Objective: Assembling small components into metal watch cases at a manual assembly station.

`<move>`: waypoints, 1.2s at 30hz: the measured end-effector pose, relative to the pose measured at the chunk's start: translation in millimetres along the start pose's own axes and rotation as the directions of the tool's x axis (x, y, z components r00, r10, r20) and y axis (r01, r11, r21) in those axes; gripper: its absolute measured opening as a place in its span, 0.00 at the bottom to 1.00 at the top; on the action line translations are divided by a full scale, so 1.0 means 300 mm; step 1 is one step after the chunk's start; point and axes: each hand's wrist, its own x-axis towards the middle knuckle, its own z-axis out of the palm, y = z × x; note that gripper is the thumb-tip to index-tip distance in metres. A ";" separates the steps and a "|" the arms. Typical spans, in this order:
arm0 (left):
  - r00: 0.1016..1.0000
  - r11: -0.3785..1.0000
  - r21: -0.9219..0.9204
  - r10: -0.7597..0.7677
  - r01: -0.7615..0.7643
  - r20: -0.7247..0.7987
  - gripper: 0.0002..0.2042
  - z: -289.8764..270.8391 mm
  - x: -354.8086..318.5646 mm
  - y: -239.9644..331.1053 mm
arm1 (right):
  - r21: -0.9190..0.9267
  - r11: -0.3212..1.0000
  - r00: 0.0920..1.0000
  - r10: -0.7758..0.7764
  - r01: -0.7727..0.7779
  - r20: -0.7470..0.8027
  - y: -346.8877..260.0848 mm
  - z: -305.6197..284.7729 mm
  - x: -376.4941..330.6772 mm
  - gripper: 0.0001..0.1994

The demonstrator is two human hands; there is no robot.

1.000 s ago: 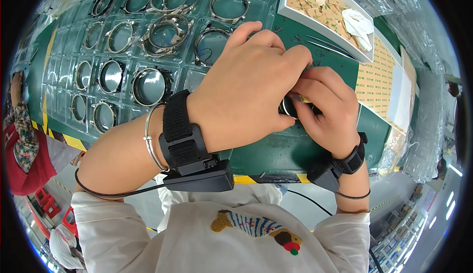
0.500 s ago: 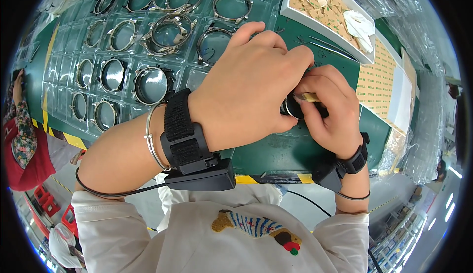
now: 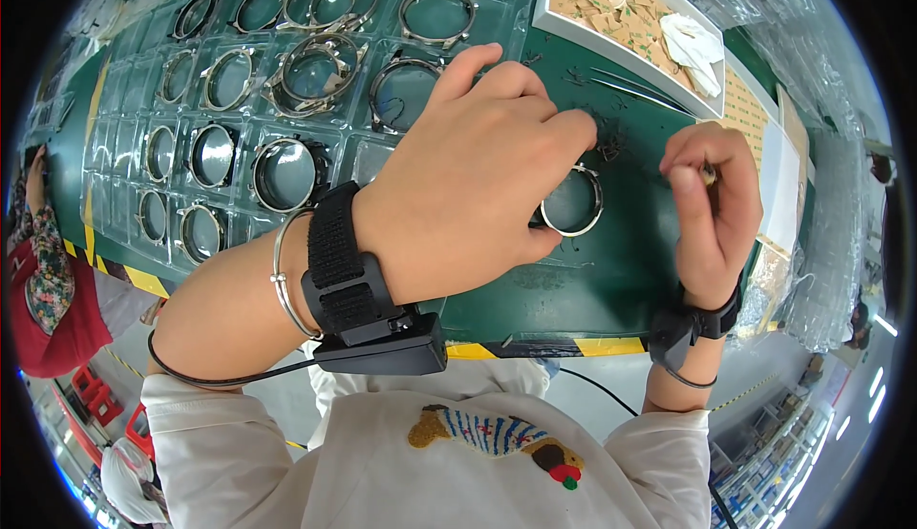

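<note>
My left hand [image 3: 478, 185] is closed on the edge of a round silver watch case [image 3: 599, 209], held just over the green work surface. Green shows through the ring's middle. To the right, apart from the case, my right hand [image 3: 712, 204] is pinched around a small brownish-yellow piece [image 3: 708, 174], mostly hidden by the fingers. Beyond my left hand lies a clear plastic tray [image 3: 358, 161] with several round watch cases in its compartments, one of them [image 3: 437, 11] near the tray's far right.
A white box [image 3: 630, 75] of brown paper pieces and a crumpled white cloth stands at the far right. Thin metal tweezers [image 3: 640, 92] lie before it, near dark scraps [image 3: 608, 139]. Yellow-black tape [image 3: 611, 346] lines the near edge. Another person's arm [image 3: 40, 271] shows at far left.
My right hand has moved right, away from the watch case, with the small brownish-yellow piece in its fingers. The ring now shows more fully beside my left hand, which has shifted slightly left.
</note>
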 end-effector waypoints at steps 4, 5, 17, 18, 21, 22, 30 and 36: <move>0.999 0.998 0.048 0.026 -0.029 0.047 0.27 -0.017 -0.005 -0.002 | -0.140 0.983 0.992 0.126 -0.122 0.020 0.039 -0.049 0.018 0.03; 0.998 0.998 0.048 0.032 -0.034 0.049 0.27 -0.019 -0.006 -0.001 | -0.223 0.968 0.990 0.128 -0.113 0.054 0.043 -0.054 0.022 0.02; 0.995 0.998 0.013 0.065 -0.066 0.071 0.30 -0.043 -0.009 0.000 | -0.238 0.945 0.973 0.202 -0.224 -0.111 0.012 -0.025 0.029 0.06; 0.994 0.998 0.027 0.058 -0.061 0.087 0.30 -0.040 -0.009 0.003 | -0.199 0.954 0.972 0.203 -0.224 -0.121 0.005 -0.029 0.027 0.06; 0.992 0.997 0.052 0.046 -0.052 0.119 0.30 -0.031 -0.007 0.010 | -0.192 0.967 0.986 0.161 -0.166 -0.043 -0.045 -0.034 -0.002 0.07; 0.994 0.999 0.030 0.041 -0.045 0.098 0.29 -0.027 -0.007 0.008 | -0.215 0.971 0.992 0.118 -0.105 0.048 -0.062 -0.027 -0.015 0.08; 0.997 1.000 -0.001 0.021 -0.021 0.078 0.26 -0.026 -0.008 0.007 | -0.207 0.943 0.939 -0.197 0.261 0.283 -0.033 0.091 -0.028 0.10; 0.997 1.000 -0.004 0.003 -0.003 0.076 0.24 -0.023 -0.006 0.007 | -0.308 0.923 0.965 -0.175 0.229 0.194 -0.047 0.113 -0.044 0.11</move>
